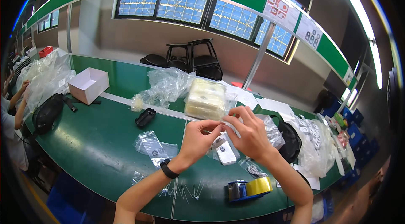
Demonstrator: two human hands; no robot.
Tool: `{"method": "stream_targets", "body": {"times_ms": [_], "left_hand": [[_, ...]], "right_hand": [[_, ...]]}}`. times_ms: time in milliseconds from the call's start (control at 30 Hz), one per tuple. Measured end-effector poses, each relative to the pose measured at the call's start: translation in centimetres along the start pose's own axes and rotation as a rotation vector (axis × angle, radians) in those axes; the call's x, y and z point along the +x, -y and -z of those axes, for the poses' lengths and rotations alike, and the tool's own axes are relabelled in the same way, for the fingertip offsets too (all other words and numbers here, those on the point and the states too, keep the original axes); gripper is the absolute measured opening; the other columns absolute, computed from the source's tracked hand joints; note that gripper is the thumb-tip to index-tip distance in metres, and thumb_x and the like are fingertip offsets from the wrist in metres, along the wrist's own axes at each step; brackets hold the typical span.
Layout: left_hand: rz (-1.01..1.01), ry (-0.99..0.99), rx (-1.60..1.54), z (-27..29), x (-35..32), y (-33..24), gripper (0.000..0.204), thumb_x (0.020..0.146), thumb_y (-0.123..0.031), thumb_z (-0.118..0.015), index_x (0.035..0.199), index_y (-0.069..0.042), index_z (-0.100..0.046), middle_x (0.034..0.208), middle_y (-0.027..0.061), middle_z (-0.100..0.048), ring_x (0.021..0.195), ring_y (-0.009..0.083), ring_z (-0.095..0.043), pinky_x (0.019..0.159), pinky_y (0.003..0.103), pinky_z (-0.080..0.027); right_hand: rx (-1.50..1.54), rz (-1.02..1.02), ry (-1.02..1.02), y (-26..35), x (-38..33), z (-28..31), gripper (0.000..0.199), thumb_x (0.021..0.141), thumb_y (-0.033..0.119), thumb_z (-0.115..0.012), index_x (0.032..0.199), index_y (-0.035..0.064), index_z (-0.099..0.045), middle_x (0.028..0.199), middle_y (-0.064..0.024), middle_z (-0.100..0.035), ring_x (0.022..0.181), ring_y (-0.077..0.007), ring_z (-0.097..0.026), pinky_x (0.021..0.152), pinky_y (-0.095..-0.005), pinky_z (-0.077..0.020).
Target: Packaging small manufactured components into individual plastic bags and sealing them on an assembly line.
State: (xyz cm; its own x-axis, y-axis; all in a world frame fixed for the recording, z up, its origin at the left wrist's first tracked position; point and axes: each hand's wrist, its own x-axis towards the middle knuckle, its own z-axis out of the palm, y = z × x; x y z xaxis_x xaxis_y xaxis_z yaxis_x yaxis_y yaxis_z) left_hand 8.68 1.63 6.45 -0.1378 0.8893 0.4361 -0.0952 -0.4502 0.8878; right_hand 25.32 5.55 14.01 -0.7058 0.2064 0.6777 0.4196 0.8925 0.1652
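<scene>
My left hand [200, 140], with a black band on its wrist, and my right hand [249, 133] meet above the middle of the green table [114, 139]. Thumbs and fingertips of both are pinched together. Whatever lies between them is too small or hidden to name. Just below the hands a white flat item [226, 154] in a clear bag rests on the table, partly covered by my fingers. Behind them stands a stack of pale yellowish packs [205, 97] in clear plastic. Clear zip bags [154, 146] lie to the left of my left hand.
A tape dispenser [249, 188] with yellow tape sits near the front edge, beside thin wire pieces [185, 192]. A bagged cable [253, 168], a black case [145, 117], a white open box [89, 85] and black pouches [48, 113] lie around. Another person's hand [24, 87] shows at far left.
</scene>
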Motion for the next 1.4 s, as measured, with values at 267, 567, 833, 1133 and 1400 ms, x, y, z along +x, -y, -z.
{"method": "stream_targets", "body": {"times_ms": [267,567,833,1133,1400], "left_hand": [[-0.231,-0.004,0.334,-0.2,-0.3,-0.5,0.021,0.089,-0.005,-0.07,0.108,0.003,-0.074,0.094,0.0132,-0.077,0.084,0.0184,-0.075,0.078,0.029,-0.058],[-0.279,0.048,0.548,-0.1,-0.9,-1.5,0.016,0.087,-0.007,-0.07,0.099,0.003,-0.073,0.085,0.0152,-0.074,0.074,0.0242,-0.074,0.069,0.031,-0.056],[-0.239,0.047,0.557,0.3,-0.6,-2.1,0.014,0.087,-0.009,-0.07,0.092,0.004,-0.074,0.078,0.0173,-0.073,0.069,0.0261,-0.073,0.065,0.033,-0.055],[-0.227,-0.013,0.533,1.2,-0.5,-2.0,0.013,0.086,-0.007,-0.068,0.093,0.003,-0.073,0.079,0.0187,-0.072,0.067,0.0283,-0.071,0.064,0.034,-0.054],[-0.147,0.012,0.499,1.6,-0.6,-3.2,0.016,0.085,-0.01,-0.066,0.092,0.003,-0.072,0.071,0.0165,-0.069,0.063,0.0252,-0.067,0.06,0.033,-0.052]], "right_hand": [[-0.065,0.143,0.077,-0.9,-0.1,-0.3,0.015,0.078,0.011,-0.073,0.089,0.0029,-0.067,0.095,-0.007,-0.061,0.089,-0.0241,-0.061,0.074,-0.0349,-0.0517],[-0.098,0.111,0.073,-0.6,-0.9,-1.0,0.01,0.075,0.009,-0.073,0.078,0.0051,-0.064,0.085,-0.0051,-0.061,0.081,-0.0225,-0.061,0.067,-0.0347,-0.0509],[0.474,-0.51,0.065,0.1,-1.2,-1.5,0.011,0.085,0.005,-0.067,0.085,-0.0044,-0.071,0.085,-0.0091,-0.068,0.07,-0.0131,-0.061,0.06,-0.0274,-0.0467],[0.561,-0.482,0.05,0.4,-0.3,-3.4,0.013,0.088,0.009,-0.066,0.089,-0.0035,-0.07,0.086,-0.0097,-0.067,0.073,-0.0198,-0.065,0.066,-0.0317,-0.0536],[0.389,-0.266,0.06,0.7,-0.3,-2.7,0.006,0.086,0.005,-0.069,0.091,0.0021,-0.068,0.086,-0.0107,-0.065,0.075,-0.0271,-0.067,0.066,-0.0337,-0.054]]}}
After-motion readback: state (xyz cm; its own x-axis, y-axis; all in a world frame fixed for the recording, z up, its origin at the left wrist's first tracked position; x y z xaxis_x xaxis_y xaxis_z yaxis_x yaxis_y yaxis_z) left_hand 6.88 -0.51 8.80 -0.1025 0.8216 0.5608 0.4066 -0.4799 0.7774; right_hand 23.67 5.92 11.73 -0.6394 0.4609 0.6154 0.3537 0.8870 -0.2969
